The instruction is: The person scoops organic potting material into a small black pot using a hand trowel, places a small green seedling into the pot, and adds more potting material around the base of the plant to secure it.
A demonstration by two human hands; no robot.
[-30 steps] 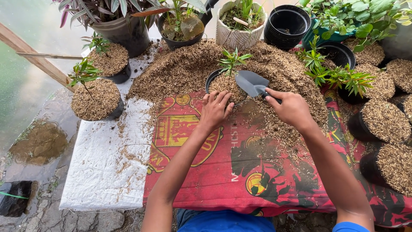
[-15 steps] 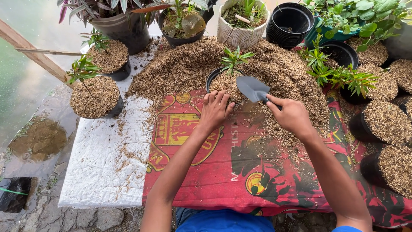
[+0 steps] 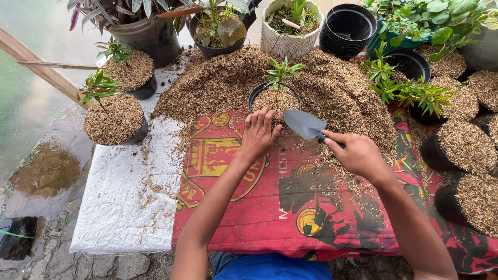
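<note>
Center frame: left hand (image 3: 258,136) lay flat, fingers open, against the near rim of the black seedling pot (image 3: 275,95), gripping nothing. Right hand (image 3: 359,153) was closed around the trowel (image 3: 305,125) handle, blade just beside the pot, over the husk heap (image 3: 332,93).

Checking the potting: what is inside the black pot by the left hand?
The black pot holds a small green seedling in brown husk mix filled near the rim. Roots and anything beneath stay covered.

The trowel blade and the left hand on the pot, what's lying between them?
In the head view, only a narrow strip of loose brown husk mix lies between the grey trowel in the right hand and the left hand resting against the black pot.
</note>
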